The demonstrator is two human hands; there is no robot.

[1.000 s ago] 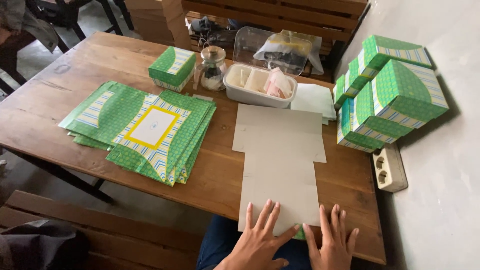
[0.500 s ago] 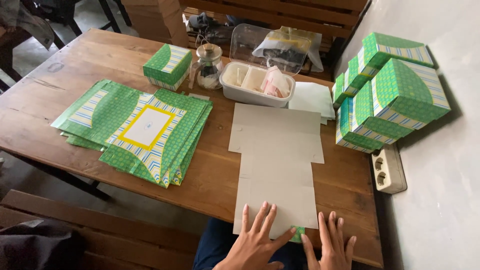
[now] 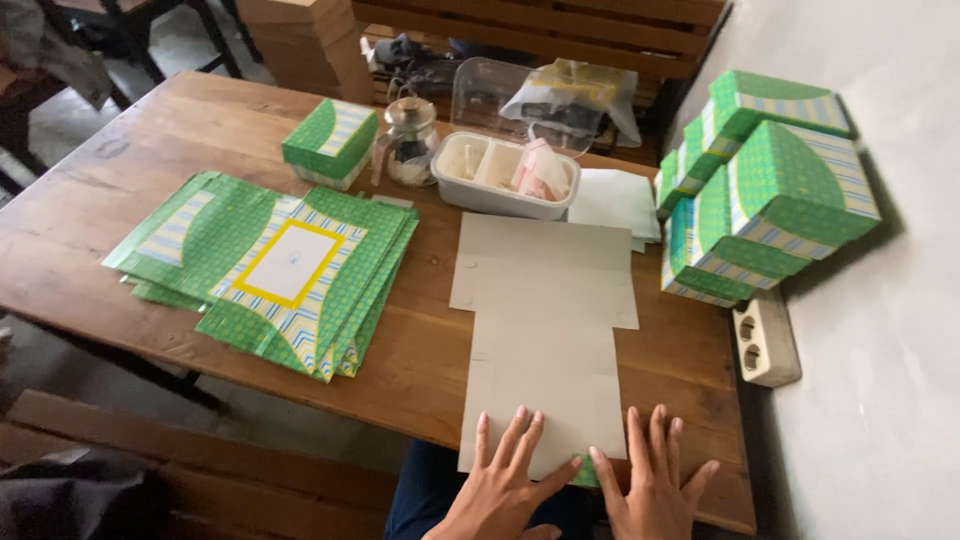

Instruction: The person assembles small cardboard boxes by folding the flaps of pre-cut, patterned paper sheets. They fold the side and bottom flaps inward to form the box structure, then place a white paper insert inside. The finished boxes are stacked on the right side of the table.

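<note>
A flat grey cardboard box blank [image 3: 545, 330] lies plain side up on the wooden table [image 3: 130, 190], its near end at the table's front edge. My left hand [image 3: 505, 480] rests flat on that near end with the fingers spread. My right hand [image 3: 650, 480] lies flat beside it, fingers apart, at the blank's near right corner, where a bit of green printed side shows. Neither hand grips anything.
A stack of flat green patterned blanks [image 3: 270, 270] lies to the left. Folded green boxes [image 3: 760, 190] are piled at the right by the wall. A single green box [image 3: 330, 140], a glass jar [image 3: 408, 140], a white tray [image 3: 505, 175] and a power strip [image 3: 765, 335] also sit here.
Both hands have slid slightly forward on the blank's near end, and the view has shifted a little. The blank stays flat on the table.
</note>
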